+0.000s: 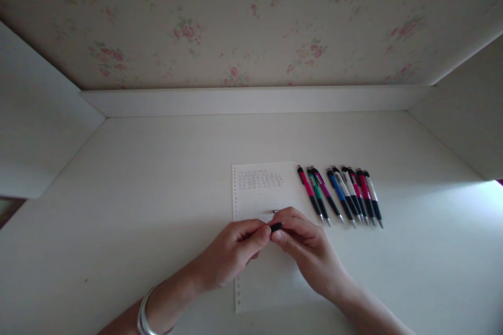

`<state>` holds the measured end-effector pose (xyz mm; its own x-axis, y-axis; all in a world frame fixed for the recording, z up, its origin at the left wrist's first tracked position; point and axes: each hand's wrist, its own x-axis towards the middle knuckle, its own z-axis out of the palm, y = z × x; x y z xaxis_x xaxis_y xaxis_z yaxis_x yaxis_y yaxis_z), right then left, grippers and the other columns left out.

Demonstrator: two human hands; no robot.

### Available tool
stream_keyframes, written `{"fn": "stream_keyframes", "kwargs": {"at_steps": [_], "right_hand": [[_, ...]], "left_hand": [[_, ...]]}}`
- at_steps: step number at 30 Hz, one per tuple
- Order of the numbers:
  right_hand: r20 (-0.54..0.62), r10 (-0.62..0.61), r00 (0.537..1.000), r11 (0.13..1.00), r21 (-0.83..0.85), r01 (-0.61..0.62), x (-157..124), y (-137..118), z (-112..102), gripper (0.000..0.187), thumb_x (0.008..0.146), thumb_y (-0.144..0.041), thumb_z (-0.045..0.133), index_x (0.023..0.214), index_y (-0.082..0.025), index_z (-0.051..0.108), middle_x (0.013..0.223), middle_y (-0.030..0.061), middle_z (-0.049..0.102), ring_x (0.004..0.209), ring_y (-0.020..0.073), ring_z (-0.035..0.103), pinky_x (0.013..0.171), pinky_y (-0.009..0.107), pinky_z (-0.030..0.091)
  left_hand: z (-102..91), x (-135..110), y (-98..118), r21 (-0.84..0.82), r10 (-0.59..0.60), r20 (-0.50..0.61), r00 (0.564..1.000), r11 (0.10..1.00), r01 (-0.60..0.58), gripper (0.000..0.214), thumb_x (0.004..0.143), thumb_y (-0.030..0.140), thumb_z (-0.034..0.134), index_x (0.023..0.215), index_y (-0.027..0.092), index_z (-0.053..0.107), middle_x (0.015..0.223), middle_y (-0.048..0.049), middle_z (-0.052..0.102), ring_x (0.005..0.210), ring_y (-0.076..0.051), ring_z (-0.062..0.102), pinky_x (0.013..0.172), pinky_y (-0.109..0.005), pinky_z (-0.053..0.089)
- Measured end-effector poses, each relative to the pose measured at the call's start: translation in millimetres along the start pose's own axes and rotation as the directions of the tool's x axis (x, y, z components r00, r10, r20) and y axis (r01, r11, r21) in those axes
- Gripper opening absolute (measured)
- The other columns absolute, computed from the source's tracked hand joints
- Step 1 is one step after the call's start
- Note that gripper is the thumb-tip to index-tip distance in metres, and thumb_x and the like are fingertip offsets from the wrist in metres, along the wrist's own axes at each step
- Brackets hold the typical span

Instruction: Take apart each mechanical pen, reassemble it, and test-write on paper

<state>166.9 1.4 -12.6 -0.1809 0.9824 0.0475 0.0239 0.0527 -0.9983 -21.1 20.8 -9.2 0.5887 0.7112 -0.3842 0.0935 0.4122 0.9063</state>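
Observation:
Over the sheet of lined paper (255, 199), both my hands meet at a short black pen part (276, 226), probably a grip section. My left hand (236, 251) pinches it between thumb and forefinger. From the other side, my right hand (306, 246) closes its thumb and fingers at the part's pointed end. Most of the part is hidden by my fingers. Just beyond my right fingers, a small dark piece with a light end (275, 211) lies on the paper, partly covered. Handwriting fills several lines at the sheet's top.
Right of the paper, several click pens (338, 196) in pink, green, purple, blue and white lie side by side, tips toward me. The white desk (157, 167) is bounded by side panels and a low back ledge (255, 100) below floral wallpaper.

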Motion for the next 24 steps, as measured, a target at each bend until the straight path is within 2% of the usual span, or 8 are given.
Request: {"fn": "stream_keyframes", "kwargs": {"at_steps": [5,9,12,14,17,20,22,24], "right_hand": [[-0.02,-0.041,0.999,0.999,-0.002,0.041,-2,2,-1,0.008,0.093,-0.028,0.069,0.094,-0.03,0.077,0.091,0.0016,0.068,0.088,0.0154,0.063,0.076,0.024,0.051],[-0.03,-0.026,0.999,0.999,0.033,0.027,-1,2,0,0.006,0.092,-0.029,0.07,0.092,-0.029,0.076,0.09,0.0017,0.067,0.086,0.0153,0.062,0.074,0.025,0.051],[-0.062,0.022,0.998,0.995,0.101,-0.016,1,3,-1,0.01,0.093,-0.033,0.068,0.091,-0.027,0.075,0.085,0.001,0.064,0.074,0.0133,0.059,0.065,0.024,0.048],[-0.135,0.061,0.989,0.988,0.148,-0.041,3,4,-5,0.012,0.094,-0.036,0.067,0.092,-0.026,0.073,0.083,0.0001,0.062,0.064,0.0108,0.053,0.059,0.024,0.045],[-0.308,0.091,0.947,0.981,0.194,-0.031,6,4,-16,0.014,0.091,-0.04,0.069,0.095,-0.026,0.072,0.085,-0.0002,0.061,0.06,0.0095,0.049,0.056,0.025,0.042],[-0.385,0.069,0.92,0.997,0.065,-0.048,9,2,-26,0.018,0.091,-0.041,0.068,0.089,-0.024,0.07,0.074,-0.0014,0.056,0.059,0.0114,0.048,0.055,0.025,0.041],[-0.341,0.024,0.94,0.988,-0.133,-0.074,10,0,-28,0.02,0.092,-0.04,0.067,0.082,-0.022,0.068,0.075,0.0,0.057,0.06,0.0125,0.05,0.053,0.026,0.04],[-0.26,-0.024,0.965,0.938,-0.339,-0.067,9,0,-27,0.022,0.092,-0.038,0.065,0.079,-0.021,0.066,0.081,0.0026,0.06,0.06,0.0128,0.051,0.052,0.027,0.04]], "left_hand": [[0.5,0,4,0.051,0.011,0.01,1.0,0.999,-0.011,0.05,0.095,0.063,0.05,0.07,0.019,0.047,0.054,0.0084,0.033,0.048,-0.009,0.025,0.046,-0.025,0.021],[1.7,1,2,0.079,0.026,0.004,1.0,0.997,-0.027,0.055,0.094,0.067,0.046,0.066,0.02,0.041,0.054,0.0082,0.032,0.048,-0.008,0.025,0.046,-0.025,0.021],[2.5,0,0,0.072,0.013,-0.001,1.0,0.997,-0.013,0.054,0.096,0.066,0.044,0.071,0.019,0.051,0.055,0.0081,0.032,0.049,-0.009,0.025,0.046,-0.024,0.021],[3.0,0,-1,0.02,-0.019,-0.021,1.0,1.0,0.02,0.05,0.097,0.063,0.043,0.086,0.017,0.061,0.058,0.0079,0.034,0.049,-0.009,0.026,0.044,-0.023,0.021],[3.0,-1,-1,-0.096,-0.064,-0.038,0.997,0.994,0.061,0.044,0.099,0.056,0.042,0.098,0.017,0.063,0.061,0.0073,0.037,0.049,-0.008,0.027,0.043,-0.022,0.02],[2.1,1,-1,-0.148,-0.079,-0.027,0.997,0.986,0.074,0.039,0.099,0.05,0.044,0.093,0.016,0.062,0.06,0.0071,0.039,0.048,-0.008,0.027,0.043,-0.021,0.019],[1.6,2,-2,-0.164,-0.083,-0.026,0.996,0.983,0.077,0.038,0.098,0.051,0.048,0.09,0.016,0.06,0.06,0.0076,0.038,0.047,-0.007,0.026,0.042,-0.021,0.018],[1.3,2,-3,-0.185,-0.064,-0.038,0.997,0.981,0.056,0.036,0.095,0.052,0.053,0.088,0.017,0.056,0.059,0.0086,0.037,0.046,-0.006,0.024,0.041,-0.021,0.016]]}}
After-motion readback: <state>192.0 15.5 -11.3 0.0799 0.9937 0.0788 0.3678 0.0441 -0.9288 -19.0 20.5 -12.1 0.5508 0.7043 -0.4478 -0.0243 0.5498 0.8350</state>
